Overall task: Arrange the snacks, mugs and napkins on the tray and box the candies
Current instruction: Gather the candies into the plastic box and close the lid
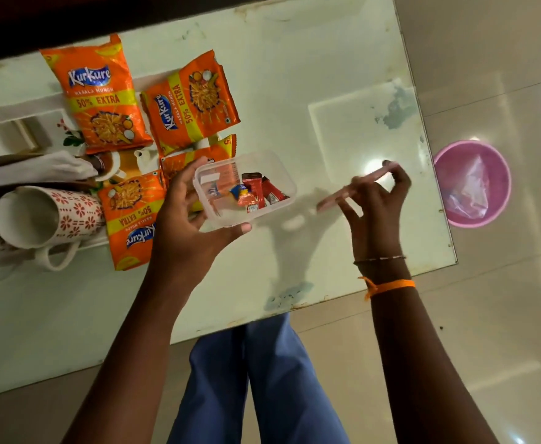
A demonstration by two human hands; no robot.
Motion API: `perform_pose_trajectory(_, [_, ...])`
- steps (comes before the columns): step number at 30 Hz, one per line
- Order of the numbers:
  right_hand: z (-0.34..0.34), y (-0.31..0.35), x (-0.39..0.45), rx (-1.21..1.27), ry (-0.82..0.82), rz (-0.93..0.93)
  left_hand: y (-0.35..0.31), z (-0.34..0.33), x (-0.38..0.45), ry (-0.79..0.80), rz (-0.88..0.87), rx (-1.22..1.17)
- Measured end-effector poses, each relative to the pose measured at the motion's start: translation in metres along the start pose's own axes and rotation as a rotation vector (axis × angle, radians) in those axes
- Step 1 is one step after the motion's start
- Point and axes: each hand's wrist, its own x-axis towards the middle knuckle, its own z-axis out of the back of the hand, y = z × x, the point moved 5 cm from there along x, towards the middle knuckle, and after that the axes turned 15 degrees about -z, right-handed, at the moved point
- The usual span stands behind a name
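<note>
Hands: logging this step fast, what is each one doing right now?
Left hand: closed on the clear candy box.
Right hand: closed on the box's lid, pinched by its fingertips.

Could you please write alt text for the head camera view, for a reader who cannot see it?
Over a pale table, the left hand holds a clear plastic box of wrapped candies while the right hand holds its lid beside it. To the left lie orange snack packets, patterned mugs and a napkin.
</note>
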Motion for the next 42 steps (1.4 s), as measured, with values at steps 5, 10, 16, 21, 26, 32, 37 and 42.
perform_pose_trajectory(5, [-0.020, 0.008, -0.010, 0.248, 0.485, -0.145, -0.004, -0.003, -0.001, 0.074, 0.029, -0.017])
perform_pose_trajectory(10, [-0.049, 0.006, -0.018, -0.089, 0.620, -0.051, -0.006, -0.015, 0.002, 0.161, 0.050, -0.097])
perform_pose_trajectory(16, [-0.059, 0.003, -0.016, -0.554, 0.648, 0.026, 0.001, -0.012, 0.004, 0.192, 0.049, -0.100])
perform_pose_trajectory(21, [-0.073, -0.008, -0.026, -0.680, 0.666, -0.013, 0.008, 0.007, -0.004, 0.168, 0.061, -0.102])
perform_pose_trajectory(26, [-0.093, -0.023, -0.051, -0.792, 0.680, 0.009, 0.008, 0.034, -0.019, 0.167, 0.059, -0.084])
perform_pose_trajectory(32, [-0.126, -0.051, -0.095, -0.842, 0.637, 0.061, 0.004, 0.087, -0.046, 0.232, 0.070, -0.185])
perform_pose_trajectory(37, [-0.165, -0.082, -0.143, -0.891, 0.594, 0.196, 0.006, 0.145, -0.074, 0.215, 0.181, -0.378])
perform_pose_trajectory(42, [-0.219, -0.118, -0.199, -1.026, 0.569, 0.424, 0.019, 0.203, -0.101, -0.075, 0.356, -0.303])
